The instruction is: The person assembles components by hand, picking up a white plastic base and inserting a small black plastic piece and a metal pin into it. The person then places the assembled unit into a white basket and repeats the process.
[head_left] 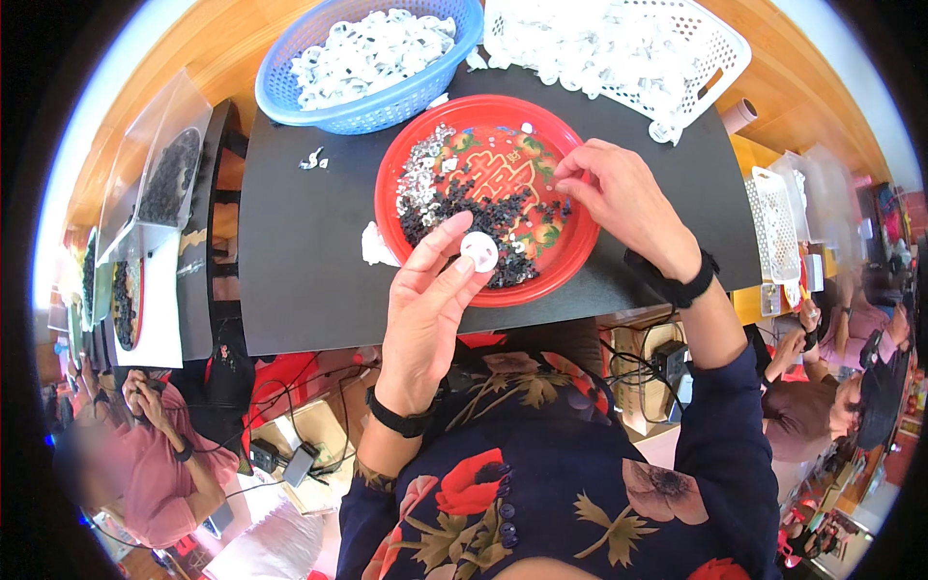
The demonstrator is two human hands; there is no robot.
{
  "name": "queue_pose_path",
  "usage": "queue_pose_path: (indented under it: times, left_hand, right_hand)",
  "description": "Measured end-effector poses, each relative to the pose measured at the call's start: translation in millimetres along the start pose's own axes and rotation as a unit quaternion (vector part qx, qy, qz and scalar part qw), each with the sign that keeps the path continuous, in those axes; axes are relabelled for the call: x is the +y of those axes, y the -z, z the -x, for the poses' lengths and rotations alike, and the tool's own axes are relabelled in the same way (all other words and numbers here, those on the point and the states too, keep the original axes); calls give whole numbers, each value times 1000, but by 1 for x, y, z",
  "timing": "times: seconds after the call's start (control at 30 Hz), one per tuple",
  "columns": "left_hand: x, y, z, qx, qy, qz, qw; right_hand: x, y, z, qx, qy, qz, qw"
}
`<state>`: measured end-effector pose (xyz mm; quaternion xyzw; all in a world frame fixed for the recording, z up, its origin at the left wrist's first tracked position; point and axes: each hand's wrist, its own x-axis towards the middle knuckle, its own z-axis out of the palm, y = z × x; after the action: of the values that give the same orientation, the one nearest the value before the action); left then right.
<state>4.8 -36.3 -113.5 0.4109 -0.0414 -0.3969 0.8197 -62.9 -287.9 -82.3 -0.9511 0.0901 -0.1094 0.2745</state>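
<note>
Between the thumb and fingers of my left hand (435,300) is a small round white plastic piece (479,251) with openings in its face. It is held above the near edge of a round red tray (577,253) with a gold and floral print. My right hand (619,188) hangs over the tray's right side, fingertips pinched together; whatever they hold is too small to make out. Many tiny black parts (493,211) lie heaped across the tray's middle and near side. Small silvery-white parts (418,174) are gathered along its left side.
Behind the tray stand a blue basket (372,118) and a white basket (710,97), both full of white plastic pieces. White scraps (313,159) lie on the dark table (304,251). Co-workers sit at left (174,454) and right (812,406). Cables hang below the table.
</note>
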Motion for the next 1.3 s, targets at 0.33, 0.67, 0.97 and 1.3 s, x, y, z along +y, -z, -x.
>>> queue_pose_path:
  times: [0.33,0.67,0.97,1.3]
  left_hand:
    - [-5,3,-1,-7,0,2,1000]
    - [-5,-1,-1,-35,-6,-2,999]
    - [-9,-15,-14,-59,17,47,997]
    - [-12,-21,-13,-46,-49,-8,998]
  right_hand:
    - [36,-19,-57,27,29,148,988]
    - [36,-32,-71,31,64,69,995]
    - [-25,-21,-9,-100,-1,-565,819]
    - [-33,-28,13,39,83,-363,927]
